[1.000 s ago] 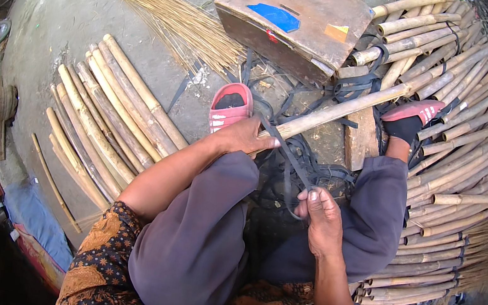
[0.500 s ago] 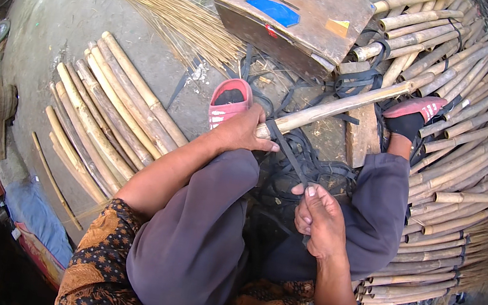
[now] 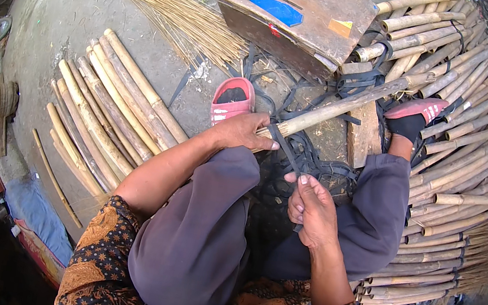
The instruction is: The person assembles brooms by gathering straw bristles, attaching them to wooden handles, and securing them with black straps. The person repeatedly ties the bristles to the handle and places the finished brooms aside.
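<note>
My left hand is closed around the near end of a bamboo pole, which slants up to the right. Thin straw-like sticks show at that end beside my fingers. A flat black strap is wound over the pole next to my left thumb and runs down taut to my right hand. My right hand pinches the strap between thumb and fingers above my right thigh. Under the pole, a loose tangle of similar black straps lies on the ground between my feet.
Several bare bamboo poles lie on the floor at left, with a fan of thin sticks beyond. A wooden box stands ahead, a wood block by my right foot. Stacked bamboo handles, some ending in bristles, fill the right side.
The pole has turned in my left hand, bringing a darker side and thin sticks into view at its near end. My right hand has shifted slightly up and left, still gripping the strap.
</note>
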The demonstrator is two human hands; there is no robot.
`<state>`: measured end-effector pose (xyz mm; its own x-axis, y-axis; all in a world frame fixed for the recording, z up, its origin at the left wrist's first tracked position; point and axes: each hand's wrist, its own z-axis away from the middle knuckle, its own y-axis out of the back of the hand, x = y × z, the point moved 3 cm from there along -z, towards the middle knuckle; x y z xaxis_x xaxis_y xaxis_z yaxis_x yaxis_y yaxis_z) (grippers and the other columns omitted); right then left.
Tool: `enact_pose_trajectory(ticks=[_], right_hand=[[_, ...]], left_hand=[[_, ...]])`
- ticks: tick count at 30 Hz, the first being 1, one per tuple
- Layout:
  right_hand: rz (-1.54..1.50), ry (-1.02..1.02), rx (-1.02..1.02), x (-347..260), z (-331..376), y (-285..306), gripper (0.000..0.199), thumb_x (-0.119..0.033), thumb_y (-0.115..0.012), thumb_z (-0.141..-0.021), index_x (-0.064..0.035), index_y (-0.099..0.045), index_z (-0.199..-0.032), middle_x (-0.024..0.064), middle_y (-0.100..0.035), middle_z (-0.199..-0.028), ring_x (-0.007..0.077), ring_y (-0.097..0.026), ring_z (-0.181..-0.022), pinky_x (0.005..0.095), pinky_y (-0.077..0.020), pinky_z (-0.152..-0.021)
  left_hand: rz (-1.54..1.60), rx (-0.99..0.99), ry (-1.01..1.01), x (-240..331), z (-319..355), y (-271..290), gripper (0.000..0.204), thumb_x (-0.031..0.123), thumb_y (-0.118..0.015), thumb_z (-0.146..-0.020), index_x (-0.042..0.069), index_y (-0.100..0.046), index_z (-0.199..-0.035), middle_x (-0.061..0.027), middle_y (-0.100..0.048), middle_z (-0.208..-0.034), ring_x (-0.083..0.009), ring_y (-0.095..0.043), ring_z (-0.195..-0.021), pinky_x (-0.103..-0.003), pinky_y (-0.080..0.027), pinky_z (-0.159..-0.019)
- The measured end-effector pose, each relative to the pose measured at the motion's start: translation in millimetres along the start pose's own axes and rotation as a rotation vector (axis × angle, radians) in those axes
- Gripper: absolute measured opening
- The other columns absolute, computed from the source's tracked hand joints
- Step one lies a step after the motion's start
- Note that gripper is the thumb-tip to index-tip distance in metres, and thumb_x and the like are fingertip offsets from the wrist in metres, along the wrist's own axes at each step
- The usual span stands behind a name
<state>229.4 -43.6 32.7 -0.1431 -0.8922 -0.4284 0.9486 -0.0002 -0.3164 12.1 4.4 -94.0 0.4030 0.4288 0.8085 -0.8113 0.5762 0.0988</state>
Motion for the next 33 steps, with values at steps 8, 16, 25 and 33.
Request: enact_pose_trajectory(ticks=[8,16,25,33], right_hand=[[-0.005,0.018,-0.021,0,-14,-12,0.029,-0.026,-0.049,-0.114,-0.0008,-0.063,-0.122,-0.006,-0.041,-0.066,0.0032,-0.034,-0.053,0.0214,-0.0265,-0.048],[-0.02,0.019,-0.015,-4,-15,-9,0.03,-0.027,-0.049,-0.114,-0.001,-0.063,-0.122,-0.0063,-0.041,-0.065,0.0034,-0.034,-0.053,0.0214,-0.0262,-0.048],[0.033,0.058,0.017,13,-24,-7,0.028,-0.029,-0.049,-0.114,-0.0054,-0.064,-0.111,-0.006,-0.042,-0.067,0.0029,-0.035,-0.054,0.0225,-0.0279,-0.048],[0.996,0.455,0.123,60,-1,54,0.03,-0.03,-0.049,-0.112,-0.0078,-0.06,-0.094,0.0119,-0.061,-0.075,0.0327,-0.065,-0.07,0.0434,-0.0485,-0.065]], left_hand=[[-0.292,0.034,0.062,7,-2,-9,0.069,0.038,-0.08,-0.088,-0.012,-0.052,-0.127,-0.0335,-0.07,-0.105,-0.0466,-0.07,-0.102,-0.047,-0.054,-0.091],[-0.226,-0.022,-0.021,5,-4,1,0.072,0.038,-0.081,-0.085,-0.011,-0.05,-0.128,-0.0337,-0.071,-0.104,-0.0492,-0.07,-0.1,-0.051,-0.054,-0.09],[-0.412,0.058,0.211,3,-20,-11,0.048,0.034,-0.076,-0.085,-0.009,-0.071,-0.104,-0.0326,-0.072,-0.091,-0.0464,-0.072,-0.093,-0.05,-0.056,-0.085],[-0.141,0.17,0.114,44,4,25,0.038,0.028,-0.08,-0.078,-0.002,-0.074,-0.1,-0.0234,-0.074,-0.083,-0.0367,-0.072,-0.076,-0.043,-0.056,-0.074]])
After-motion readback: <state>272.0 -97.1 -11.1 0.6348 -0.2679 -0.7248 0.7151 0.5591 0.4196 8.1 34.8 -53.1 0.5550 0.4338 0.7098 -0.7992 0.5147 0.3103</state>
